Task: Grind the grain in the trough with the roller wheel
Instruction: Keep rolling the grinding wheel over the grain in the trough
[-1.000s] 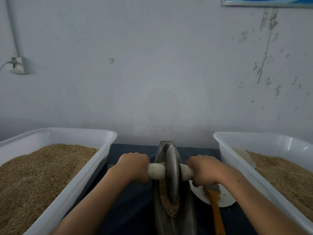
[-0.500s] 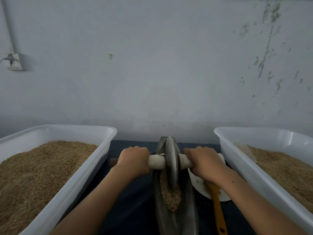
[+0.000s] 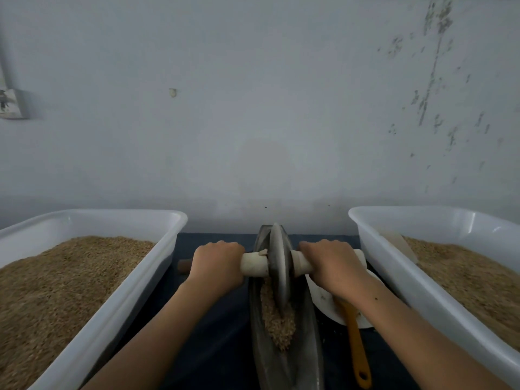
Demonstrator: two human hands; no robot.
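Grain, coarse and tan, lies heaped in the narrow, boat-shaped metal trough on the dark tabletop. Standing in it, the thin grey roller wheel turns on a pale wooden axle, gripped by left hand and right hand. White plastic tubs of grain flank them.

On a dark worktop against a pale wall, a metal trough runs lengthwise at the middle. The roller wheel stands upright in its far part, with grain heaped just behind it. The left hand and the right hand each grip one end of the pale axle. White tubs of grain sit at the left edge and the right edge. A white dish with an orange-handled tool lies beside the trough.
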